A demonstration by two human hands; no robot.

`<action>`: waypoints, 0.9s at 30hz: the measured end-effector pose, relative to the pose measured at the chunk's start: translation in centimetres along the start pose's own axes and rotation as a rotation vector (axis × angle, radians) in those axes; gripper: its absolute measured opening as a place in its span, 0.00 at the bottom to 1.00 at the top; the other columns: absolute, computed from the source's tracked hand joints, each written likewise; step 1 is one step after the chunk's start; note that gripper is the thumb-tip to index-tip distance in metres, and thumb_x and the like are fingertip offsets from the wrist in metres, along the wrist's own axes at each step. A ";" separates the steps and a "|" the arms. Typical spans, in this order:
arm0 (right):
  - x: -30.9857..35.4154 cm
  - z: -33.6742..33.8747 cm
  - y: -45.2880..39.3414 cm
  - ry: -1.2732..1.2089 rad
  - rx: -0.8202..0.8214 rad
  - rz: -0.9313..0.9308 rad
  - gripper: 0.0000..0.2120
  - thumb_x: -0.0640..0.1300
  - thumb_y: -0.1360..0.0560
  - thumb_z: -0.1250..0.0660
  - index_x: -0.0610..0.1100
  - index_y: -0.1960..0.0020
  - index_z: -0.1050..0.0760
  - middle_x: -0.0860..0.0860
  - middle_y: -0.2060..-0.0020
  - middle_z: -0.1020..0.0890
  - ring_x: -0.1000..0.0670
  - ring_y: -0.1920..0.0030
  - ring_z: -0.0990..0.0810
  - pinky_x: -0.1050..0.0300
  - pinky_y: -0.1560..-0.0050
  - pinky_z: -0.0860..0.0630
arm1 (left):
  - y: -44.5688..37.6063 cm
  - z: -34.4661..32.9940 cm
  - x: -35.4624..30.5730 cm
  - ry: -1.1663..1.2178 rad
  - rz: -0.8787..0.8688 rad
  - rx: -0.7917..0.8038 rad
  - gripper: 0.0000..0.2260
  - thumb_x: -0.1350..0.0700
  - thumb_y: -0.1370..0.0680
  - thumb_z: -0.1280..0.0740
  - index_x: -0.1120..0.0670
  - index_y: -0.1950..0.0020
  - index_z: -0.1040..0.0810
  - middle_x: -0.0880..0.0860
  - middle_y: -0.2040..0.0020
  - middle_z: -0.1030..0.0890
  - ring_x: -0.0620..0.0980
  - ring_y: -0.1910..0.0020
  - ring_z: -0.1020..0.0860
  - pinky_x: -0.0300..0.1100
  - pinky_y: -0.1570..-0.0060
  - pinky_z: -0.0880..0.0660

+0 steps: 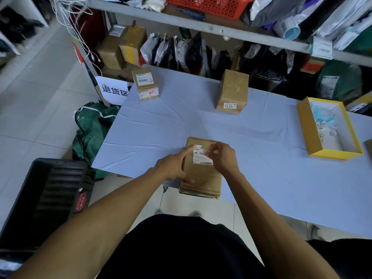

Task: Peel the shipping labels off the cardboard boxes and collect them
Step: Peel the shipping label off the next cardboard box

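Under both hands, near box — right grip pinching label, left grip steadying, index extended

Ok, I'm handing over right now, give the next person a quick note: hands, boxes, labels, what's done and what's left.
Left hand steadies the near box, forefinger on its top.
Right hand pinches that box's shipping label, partly lifted.
Yellow tray at right already holds peeled labels.
Far right box: top bare, small sticker on its side.
Far left box: label still on.
Left: finish this peel, drop it in the tray, do the far left box.
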State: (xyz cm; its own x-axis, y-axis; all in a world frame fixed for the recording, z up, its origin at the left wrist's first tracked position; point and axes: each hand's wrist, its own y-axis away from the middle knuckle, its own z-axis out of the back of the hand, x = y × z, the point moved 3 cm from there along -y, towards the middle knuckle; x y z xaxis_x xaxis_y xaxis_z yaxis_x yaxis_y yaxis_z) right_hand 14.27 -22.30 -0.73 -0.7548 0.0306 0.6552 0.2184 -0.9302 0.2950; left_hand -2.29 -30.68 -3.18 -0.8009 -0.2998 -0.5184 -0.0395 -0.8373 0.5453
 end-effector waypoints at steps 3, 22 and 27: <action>0.2 0.2 0.1 -0.015 0.031 -0.017 0.06 0.44 0.28 0.28 0.44 0.55 0.23 0.50 0.55 0.20 0.49 0.55 0.24 0.58 0.60 0.33 | 0.0 0.0 0.0 -0.003 0.001 0.000 0.56 0.32 0.40 0.23 0.29 0.27 0.61 0.51 0.26 0.31 0.60 0.33 0.28 0.55 0.43 0.24; 0.8 1.4 -0.6 -0.028 0.175 -0.054 0.10 0.45 0.26 0.28 0.39 0.51 0.20 0.42 0.46 0.17 0.43 0.49 0.19 0.57 0.62 0.28 | 0.0 0.0 0.1 0.020 0.009 0.012 0.56 0.34 0.40 0.22 0.30 0.26 0.60 0.51 0.24 0.34 0.60 0.31 0.30 0.54 0.42 0.26; 0.5 1.4 -0.7 -0.026 0.177 -0.046 0.10 0.45 0.28 0.26 0.38 0.53 0.19 0.41 0.47 0.17 0.42 0.48 0.19 0.53 0.54 0.28 | 0.1 0.0 0.1 0.014 0.010 0.010 0.57 0.32 0.42 0.23 0.29 0.27 0.61 0.52 0.25 0.32 0.60 0.32 0.29 0.54 0.43 0.25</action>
State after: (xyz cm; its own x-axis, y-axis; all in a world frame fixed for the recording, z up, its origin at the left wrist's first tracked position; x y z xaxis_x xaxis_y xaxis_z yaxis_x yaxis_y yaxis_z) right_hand 14.63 -21.06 0.38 -0.7511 0.0831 0.6549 0.2912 -0.8486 0.4417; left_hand -2.41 -30.81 -3.17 -0.7926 -0.3146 -0.5223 -0.0375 -0.8298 0.5569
